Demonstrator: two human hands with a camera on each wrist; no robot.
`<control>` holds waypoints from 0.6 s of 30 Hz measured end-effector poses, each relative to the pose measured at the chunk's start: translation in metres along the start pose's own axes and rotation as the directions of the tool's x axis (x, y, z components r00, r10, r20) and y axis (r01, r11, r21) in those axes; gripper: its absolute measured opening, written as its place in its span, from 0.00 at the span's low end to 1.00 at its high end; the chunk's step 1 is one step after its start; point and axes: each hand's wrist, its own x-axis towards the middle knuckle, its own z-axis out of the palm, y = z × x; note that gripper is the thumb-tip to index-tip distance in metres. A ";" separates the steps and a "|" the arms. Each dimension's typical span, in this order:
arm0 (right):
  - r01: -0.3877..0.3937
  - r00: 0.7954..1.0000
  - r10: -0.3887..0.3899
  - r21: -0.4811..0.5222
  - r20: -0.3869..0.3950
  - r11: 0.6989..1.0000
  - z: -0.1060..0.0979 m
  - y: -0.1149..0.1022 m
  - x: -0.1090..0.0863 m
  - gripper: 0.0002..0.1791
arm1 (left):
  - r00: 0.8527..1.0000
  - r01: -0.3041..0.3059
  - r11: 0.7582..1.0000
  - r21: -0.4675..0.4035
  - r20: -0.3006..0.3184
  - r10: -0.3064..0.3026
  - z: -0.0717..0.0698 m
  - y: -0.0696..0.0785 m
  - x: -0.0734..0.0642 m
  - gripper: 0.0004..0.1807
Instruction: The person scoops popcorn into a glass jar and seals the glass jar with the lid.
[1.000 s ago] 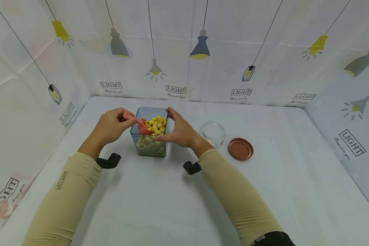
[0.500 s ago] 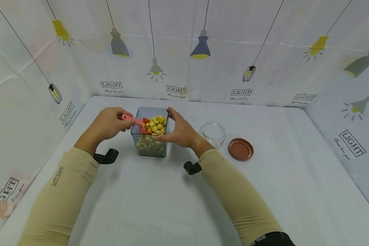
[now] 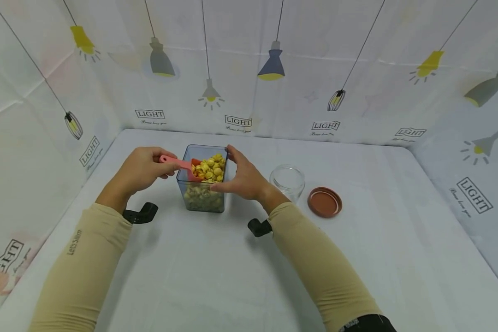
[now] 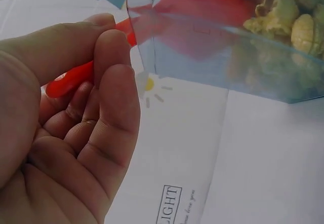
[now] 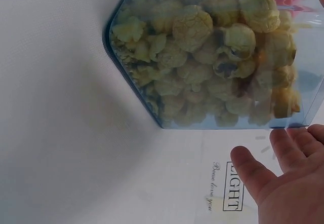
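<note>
My left hand (image 3: 143, 166) pinches the handle of a pink scoop (image 3: 186, 164) between thumb and fingers, at the left of a square, blue-tinted clear container (image 3: 203, 151). The scoop's bowl is inside the container, against yellow popcorn (image 3: 213, 168) that hides part of it. In the left wrist view, the handle (image 4: 71, 81) shows red beneath my fingers. My right hand (image 3: 246, 177) holds the container from its right side, thumb at the front corner and fingers at the back one. Popcorn (image 5: 192, 26) shows through the wall in the right wrist view.
To the right of the container stands a clear glass jar (image 3: 288, 177), partly behind my right wrist. A brown round lid (image 3: 325, 202) lies beside it. White cloth (image 3: 216, 272) covers the table, and a lamp-print curtain (image 3: 282, 97) rises behind it.
My left hand has drawn slightly left with the scoop, and its handle now lies lower and flatter over the rim. The right hand and the container stay in place.
</note>
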 end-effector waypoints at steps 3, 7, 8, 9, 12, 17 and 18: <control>0.003 1.000 -0.003 0.003 -0.001 1.000 -0.001 -0.001 0.000 0.64 | 1.000 0.017 1.000 -0.024 -0.005 -0.017 0.001 -0.001 0.001 0.28; 0.005 1.000 -0.005 0.002 -0.003 1.000 -0.002 -0.001 0.000 0.64 | 1.000 0.019 0.999 -0.040 -0.013 -0.019 0.002 -0.004 0.002 0.28; 0.005 1.000 -0.005 0.003 -0.002 1.000 -0.002 -0.001 0.001 0.64 | 1.000 0.018 0.999 -0.040 -0.017 -0.019 0.001 -0.005 0.002 0.26; 0.005 1.000 -0.005 0.006 0.000 1.000 -0.002 -0.001 0.001 0.64 | 0.999 0.022 0.999 -0.048 -0.022 -0.023 0.001 -0.006 0.001 0.25; -0.002 1.000 0.002 0.016 0.000 1.000 -0.001 0.000 0.000 0.65 | 0.999 0.025 0.997 -0.071 -0.023 -0.027 -0.001 -0.009 0.000 0.23; -0.006 1.000 0.006 0.029 0.005 1.000 0.000 0.000 0.000 0.64 | 1.000 0.019 0.994 -0.112 -0.006 -0.019 -0.004 -0.013 -0.002 0.24; -0.005 1.000 0.004 0.028 0.006 1.000 0.000 0.000 0.000 0.64 | 1.000 0.019 0.993 -0.120 -0.006 -0.020 -0.004 -0.014 -0.002 0.25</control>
